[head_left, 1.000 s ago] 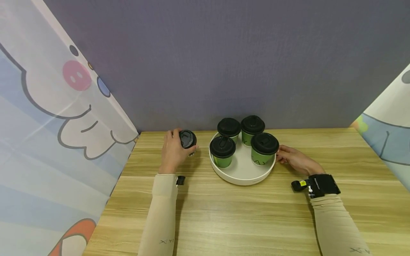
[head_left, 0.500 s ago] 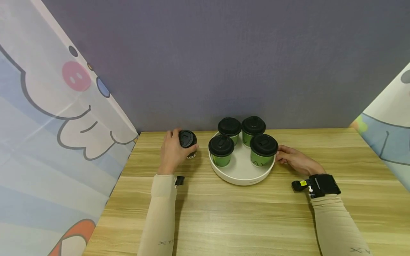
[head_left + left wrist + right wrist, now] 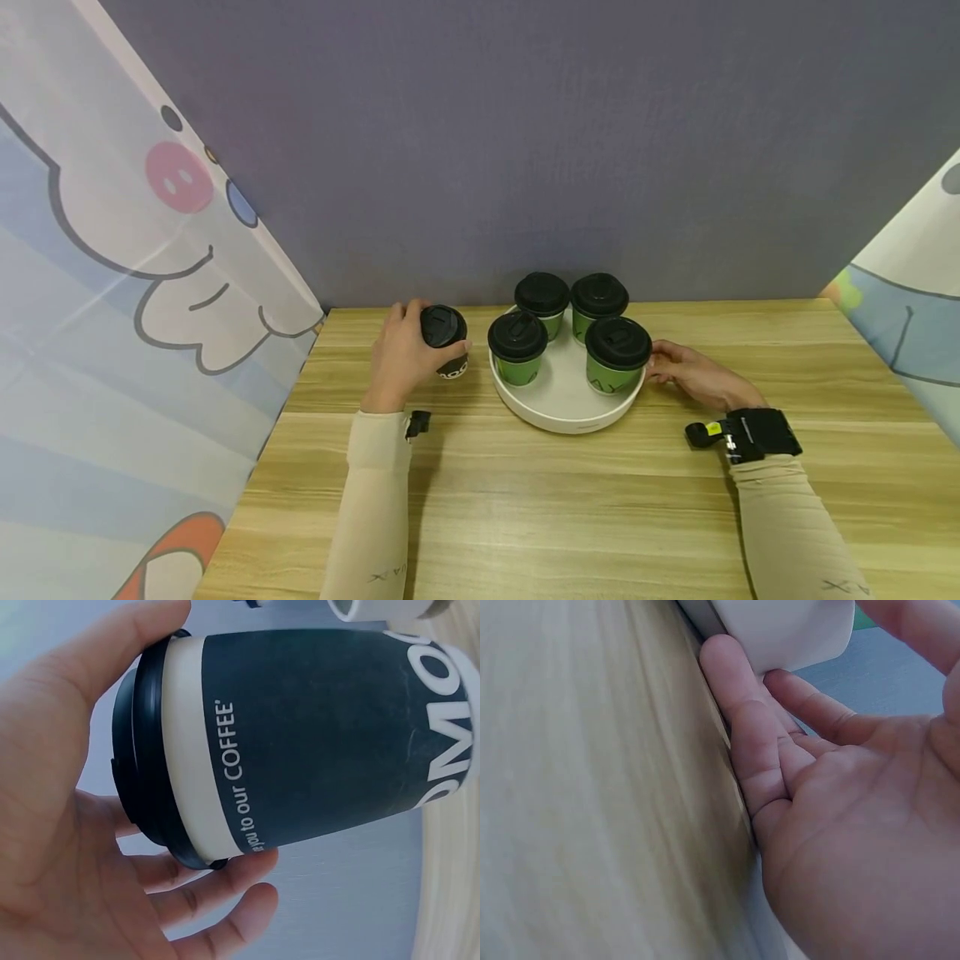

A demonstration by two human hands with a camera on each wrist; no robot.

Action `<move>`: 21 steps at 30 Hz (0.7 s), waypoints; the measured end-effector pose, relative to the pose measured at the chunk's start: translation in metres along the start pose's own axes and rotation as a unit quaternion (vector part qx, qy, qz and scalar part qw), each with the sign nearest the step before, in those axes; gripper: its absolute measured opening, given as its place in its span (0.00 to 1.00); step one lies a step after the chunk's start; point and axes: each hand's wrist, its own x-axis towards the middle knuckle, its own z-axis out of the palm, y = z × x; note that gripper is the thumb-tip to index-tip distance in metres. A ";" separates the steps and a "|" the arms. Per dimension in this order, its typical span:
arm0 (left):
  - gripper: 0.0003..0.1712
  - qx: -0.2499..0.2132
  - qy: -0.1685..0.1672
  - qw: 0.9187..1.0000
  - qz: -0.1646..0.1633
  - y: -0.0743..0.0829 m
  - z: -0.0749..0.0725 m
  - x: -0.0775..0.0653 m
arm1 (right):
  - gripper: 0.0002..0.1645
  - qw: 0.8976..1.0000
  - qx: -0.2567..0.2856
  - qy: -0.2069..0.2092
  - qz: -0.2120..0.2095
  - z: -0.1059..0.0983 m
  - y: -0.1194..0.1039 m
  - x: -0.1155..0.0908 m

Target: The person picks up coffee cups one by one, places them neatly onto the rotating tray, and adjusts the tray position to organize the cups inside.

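Note:
My left hand (image 3: 400, 358) grips a dark paper coffee cup (image 3: 315, 735) around its black lid (image 3: 150, 750), left of a round white tray (image 3: 566, 412). White lettering runs along the cup's side. Thumb and fingers lie on opposite sides of the lid, and the cup tilts slightly. My right hand (image 3: 693, 375) holds the tray at its right edge, thumb up by the rim and fingers against the outer wall (image 3: 795, 634). Several green paper cups with black lids stand in the tray; the front right one (image 3: 611, 375) is nearest that hand.
A wooden table (image 3: 555, 508) carries everything. Right behind the tray and cups rises a grey partition (image 3: 525, 150). At the left a cartoon-printed cloth (image 3: 90, 350) borders the table, and a similar one (image 3: 922, 308) hangs at the right.
The tray has turned slightly clockwise: its back cups shifted right, its front left cup moved back. The dark cup in my left hand has come slightly right and toward me, more of its side showing.

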 end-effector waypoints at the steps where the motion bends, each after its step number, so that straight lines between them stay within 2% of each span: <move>1: 0.53 0.001 -0.001 1.000 0.002 0.001 -0.001 -0.001 | 0.12 1.000 0.001 -0.001 -0.001 0.000 0.000 0.000; 16: 0.50 -0.002 -0.010 0.999 0.044 0.014 -0.018 -0.011 | 0.14 1.000 0.015 0.003 0.010 0.002 -0.001 0.000; 21: 0.52 -0.009 -0.016 0.999 0.047 0.020 -0.022 -0.014 | 0.16 1.000 0.013 0.004 0.011 0.001 0.001 0.000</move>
